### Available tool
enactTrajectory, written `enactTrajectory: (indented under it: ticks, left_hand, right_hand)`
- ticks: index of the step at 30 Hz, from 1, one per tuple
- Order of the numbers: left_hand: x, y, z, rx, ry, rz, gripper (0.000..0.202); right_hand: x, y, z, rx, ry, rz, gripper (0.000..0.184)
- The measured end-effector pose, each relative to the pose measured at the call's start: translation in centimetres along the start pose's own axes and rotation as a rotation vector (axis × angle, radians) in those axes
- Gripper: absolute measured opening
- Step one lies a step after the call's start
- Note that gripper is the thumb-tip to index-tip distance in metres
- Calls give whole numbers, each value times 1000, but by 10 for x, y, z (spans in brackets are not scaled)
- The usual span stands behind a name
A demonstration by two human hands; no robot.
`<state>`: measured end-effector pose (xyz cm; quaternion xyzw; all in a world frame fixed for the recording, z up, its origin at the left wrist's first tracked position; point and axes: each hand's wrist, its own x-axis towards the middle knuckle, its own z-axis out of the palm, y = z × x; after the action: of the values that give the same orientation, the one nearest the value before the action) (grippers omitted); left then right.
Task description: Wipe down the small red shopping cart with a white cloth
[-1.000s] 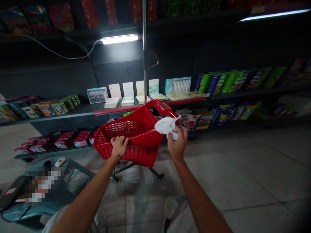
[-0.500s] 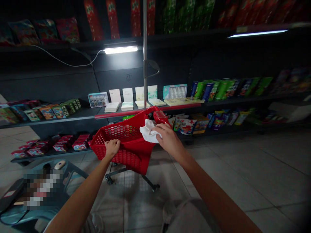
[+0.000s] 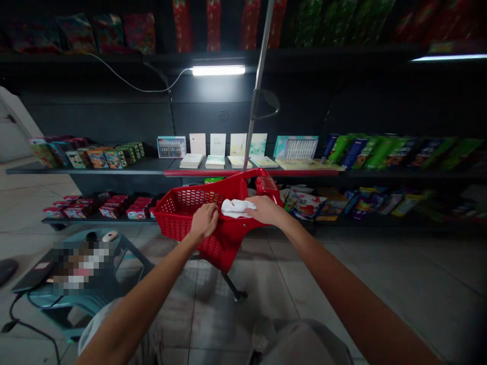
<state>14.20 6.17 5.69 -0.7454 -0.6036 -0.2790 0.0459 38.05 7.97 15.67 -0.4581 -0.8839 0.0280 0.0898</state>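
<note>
The left hand point(image 3: 204, 221) gripped the near rim of the red shopping basket point(image 3: 190, 213). Just beside it, the right hand point(image 3: 266, 210) pressed a white cloth point(image 3: 236, 208) onto that rim.

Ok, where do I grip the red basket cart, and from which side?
Likely the near rim of the red basket cart, from above on the left: a solid lip over mesh walls, tilted toward you. The left hand curls over it; the right hand presses a white cloth alongside.
</note>
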Motion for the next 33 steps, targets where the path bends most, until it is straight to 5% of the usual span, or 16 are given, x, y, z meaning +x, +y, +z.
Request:
enactTrajectory:
  ticks: [2, 5, 11, 16, 24, 33]
  left_hand:
    - [2, 18, 6, -45, 8, 68, 35]
    - [1, 26, 13, -12, -50, -11, 44]
    - [-15, -3, 12, -37, 34, 19, 49]
    - [-24, -19, 7, -160, 121, 57, 48]
    - [-27, -29, 9, -288, 171, 71, 41]
    - [-29, -56, 0, -378, 127, 92, 37]
  right_hand:
    - [-1, -10, -4, -18, -63, -1, 22]
    - [-2, -20, -9, -16, -158, -81, 30]
    - [15, -26, -9, -16, -168, -192, 26]
    - [65, -27, 11, -259, -146, -251, 25]
    - [147, -18, 26, -431, -197, -30, 28]
    - [155, 30, 6, -287, -16, 145, 36]
